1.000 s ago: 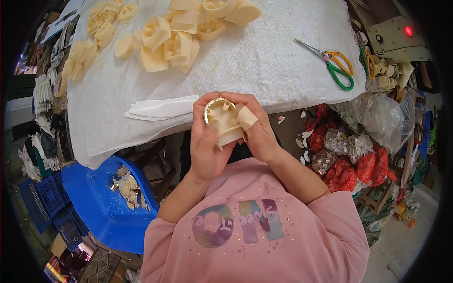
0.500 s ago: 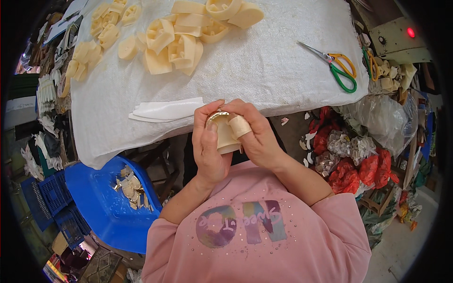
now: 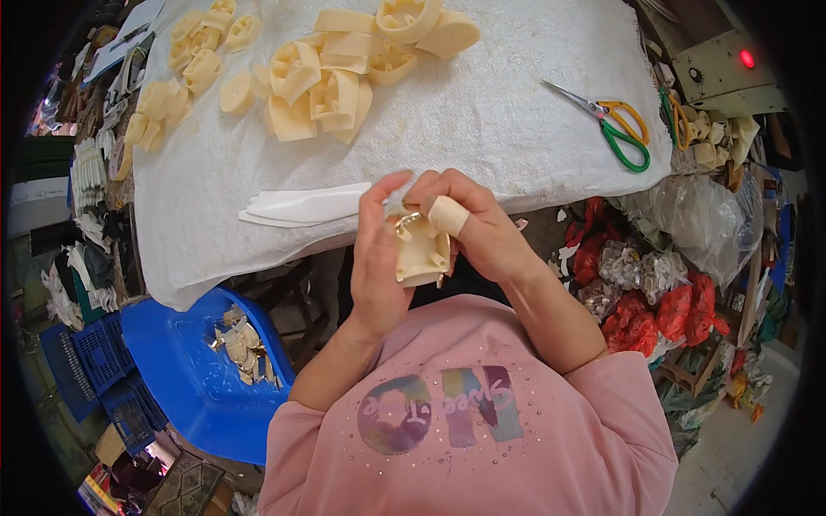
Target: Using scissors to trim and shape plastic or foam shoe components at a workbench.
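A white woven cover drapes the worktop (image 3: 482,129), which fills the view around 12 o'clock. On it, at 2 o'clock, lie scissors (image 3: 624,138) with one green and one yellow handle, blades pointing toward 10. Farther out in that same direction, just beyond the cover's edge, stands a pale metal box (image 3: 723,76) with a glowing red light (image 3: 747,58). At 3 o'clock, clear plastic sheeting (image 3: 710,215) hangs above red plastic bags (image 3: 632,327). At 8 o'clock sits a blue plastic tub (image 3: 202,421), with darker blue crates (image 3: 99,353) just beside it. Between 9 and 10, a bundle of white strips (image 3: 89,168) hangs.
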